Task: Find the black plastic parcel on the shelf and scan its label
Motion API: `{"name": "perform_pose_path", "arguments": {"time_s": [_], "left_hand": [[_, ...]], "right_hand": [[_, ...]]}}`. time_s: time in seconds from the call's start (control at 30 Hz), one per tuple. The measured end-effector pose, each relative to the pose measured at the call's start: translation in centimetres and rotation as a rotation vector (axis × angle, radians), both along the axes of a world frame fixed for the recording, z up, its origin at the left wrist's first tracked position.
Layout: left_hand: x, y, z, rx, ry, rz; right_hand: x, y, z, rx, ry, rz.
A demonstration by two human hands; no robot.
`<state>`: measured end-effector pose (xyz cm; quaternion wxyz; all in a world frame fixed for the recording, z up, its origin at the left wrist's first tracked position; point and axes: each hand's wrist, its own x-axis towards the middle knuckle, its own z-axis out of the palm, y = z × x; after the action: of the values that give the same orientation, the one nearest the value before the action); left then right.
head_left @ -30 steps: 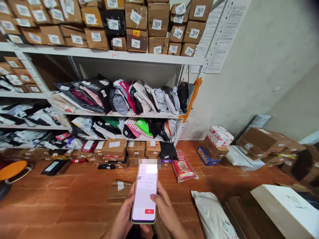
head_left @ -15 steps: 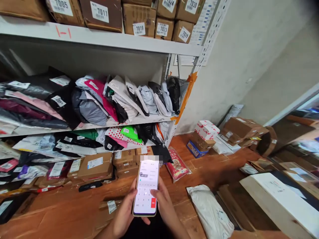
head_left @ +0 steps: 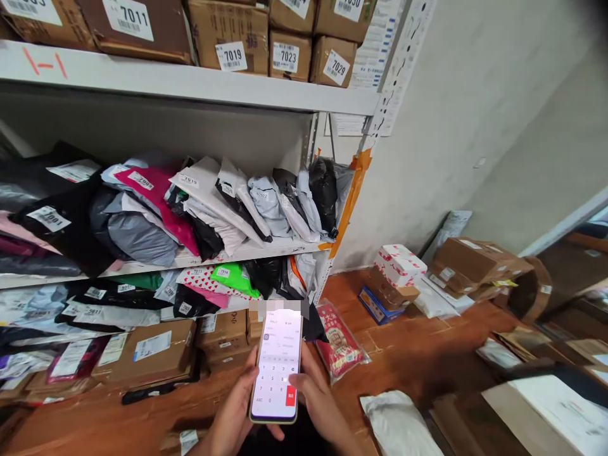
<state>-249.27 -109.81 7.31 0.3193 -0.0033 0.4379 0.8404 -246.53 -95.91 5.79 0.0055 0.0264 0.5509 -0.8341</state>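
Phone [head_left: 275, 367] was in front of me, low in the view and close to my body, screen up, its top end pointing toward the shelving [head_left: 228, 95]. Both hands were on it, one at each side. My left hand [head_left: 237, 396] was wrapped along the left edge, thumb resting at the side near the lower half; a fingertip showed beneath the bottom edge. My right hand [head_left: 314, 396] closed on the right edge, with its thumb bent over the glass.

Step in hand, in my judgement: number entry. The screen showed a keypad with a red key at lower right. My right thumb lay beside the 6, just above the red key; whether it was pressing or only poised, I could not tell. The upper fields were too small to read, and the top end was masked by blocks.

The next move, I judged, called for little: left grip firm, phone level, right thumb alone shifting between keys. Main risk noted: a slip onto the red key, it being so near.

Surroundings: numbered cartons [head_left: 232, 44] above, bagged parcels [head_left: 204, 190] on the shelf below, a red bag [head_left: 339, 339] on the floor beyond the phone to the right.
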Motion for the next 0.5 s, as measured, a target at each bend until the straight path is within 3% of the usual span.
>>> {"name": "perform_pose_path", "arguments": {"time_s": [0.13,0.3,0.5], "left_hand": [[-2.5,5.0,-1.6,0.072,-0.041,0.04],[-4.7,12.1,-2.5,0.077,-0.126,0.1],[-5.5,19.3,-1.8,0.091,0.077,0.095]], "right_hand": [[-3.0,4.5,-0.6,0.048,-0.029,-0.018],[-5.6,12.3,0.7,0.151,0.052,0.115],[-8.4,19.7,2.9,0.202,-0.051,-0.11]]}}
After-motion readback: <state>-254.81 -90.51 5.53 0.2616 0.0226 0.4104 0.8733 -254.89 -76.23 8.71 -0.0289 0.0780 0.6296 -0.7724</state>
